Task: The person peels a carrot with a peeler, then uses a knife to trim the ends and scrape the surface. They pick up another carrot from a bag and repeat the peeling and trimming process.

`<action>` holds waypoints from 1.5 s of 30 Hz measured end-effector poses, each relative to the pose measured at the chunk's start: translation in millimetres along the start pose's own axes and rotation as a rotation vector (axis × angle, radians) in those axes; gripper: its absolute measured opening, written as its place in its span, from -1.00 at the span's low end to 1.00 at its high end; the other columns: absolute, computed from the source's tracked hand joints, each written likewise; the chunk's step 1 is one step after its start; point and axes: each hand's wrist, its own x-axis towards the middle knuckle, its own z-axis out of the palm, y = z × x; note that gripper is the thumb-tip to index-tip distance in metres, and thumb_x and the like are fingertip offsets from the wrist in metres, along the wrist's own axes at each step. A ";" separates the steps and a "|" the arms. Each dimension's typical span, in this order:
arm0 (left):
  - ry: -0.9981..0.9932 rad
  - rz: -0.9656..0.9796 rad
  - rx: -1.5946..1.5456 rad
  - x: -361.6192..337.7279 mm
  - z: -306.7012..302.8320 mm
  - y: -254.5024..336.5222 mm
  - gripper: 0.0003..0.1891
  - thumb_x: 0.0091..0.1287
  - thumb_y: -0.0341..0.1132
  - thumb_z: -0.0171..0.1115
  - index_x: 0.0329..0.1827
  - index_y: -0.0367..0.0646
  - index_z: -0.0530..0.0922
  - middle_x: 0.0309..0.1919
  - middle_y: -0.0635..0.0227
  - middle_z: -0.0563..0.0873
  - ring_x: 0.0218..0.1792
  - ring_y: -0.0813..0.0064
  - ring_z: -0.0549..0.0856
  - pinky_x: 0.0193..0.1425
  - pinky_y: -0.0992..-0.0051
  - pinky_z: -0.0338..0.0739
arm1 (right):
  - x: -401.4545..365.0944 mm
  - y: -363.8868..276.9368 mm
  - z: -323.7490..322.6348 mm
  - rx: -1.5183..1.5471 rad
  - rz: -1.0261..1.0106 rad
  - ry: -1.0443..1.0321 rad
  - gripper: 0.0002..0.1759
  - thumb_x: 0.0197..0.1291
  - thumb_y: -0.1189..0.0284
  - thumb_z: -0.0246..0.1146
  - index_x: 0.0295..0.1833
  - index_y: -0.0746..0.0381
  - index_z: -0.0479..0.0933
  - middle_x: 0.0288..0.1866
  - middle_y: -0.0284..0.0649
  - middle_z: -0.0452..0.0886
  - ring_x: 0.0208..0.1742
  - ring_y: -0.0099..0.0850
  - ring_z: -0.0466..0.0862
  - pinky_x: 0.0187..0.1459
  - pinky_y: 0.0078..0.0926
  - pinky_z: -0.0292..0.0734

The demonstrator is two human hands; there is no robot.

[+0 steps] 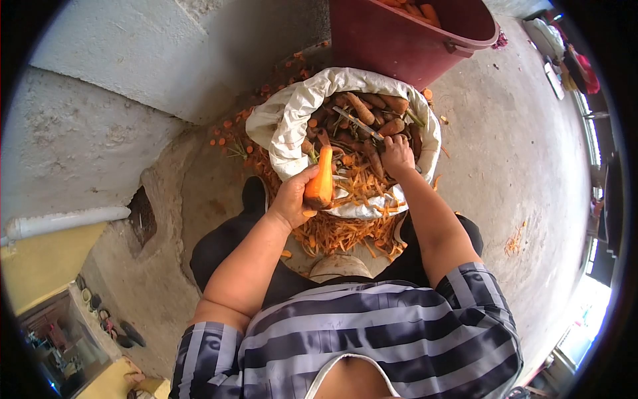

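My left hand (291, 197) is wrapped round a carrot (323, 174), held upright over the near left rim of a white sack (290, 136). Most of this carrot's visible side is bright orange and peeled, with darker skin at its lower end. Inside the sack, my right hand (399, 157) is closed at the near end of a knife (359, 124), whose blade points up and left. The fingers partly hide the handle. Unpeeled carrots (359, 108) lie around the blade, and orange peelings (369, 185) cover the near side of the sack.
A dark red tub (405, 43) with carrots in it stands just beyond the sack. More peelings (339, 234) lie on the floor between my feet, and cut carrot bits (228, 124) are scattered at the left. A rough wall (86, 126) rises on the left.
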 end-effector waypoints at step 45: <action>-0.167 0.124 0.288 -10.1 23.1 6.9 -0.28 -0.10 -0.62 0.32 0.18 -0.11 0.21 -0.11 0.41 0.43 -0.10 0.55 0.51 -0.02 0.59 0.46 | -73.3 -43.7 -159.8 1.220 0.234 -0.296 -0.48 -0.02 0.23 0.33 -0.10 0.45 0.45 -0.45 -0.19 0.54 -0.51 -0.50 0.52 -0.48 -0.53 0.43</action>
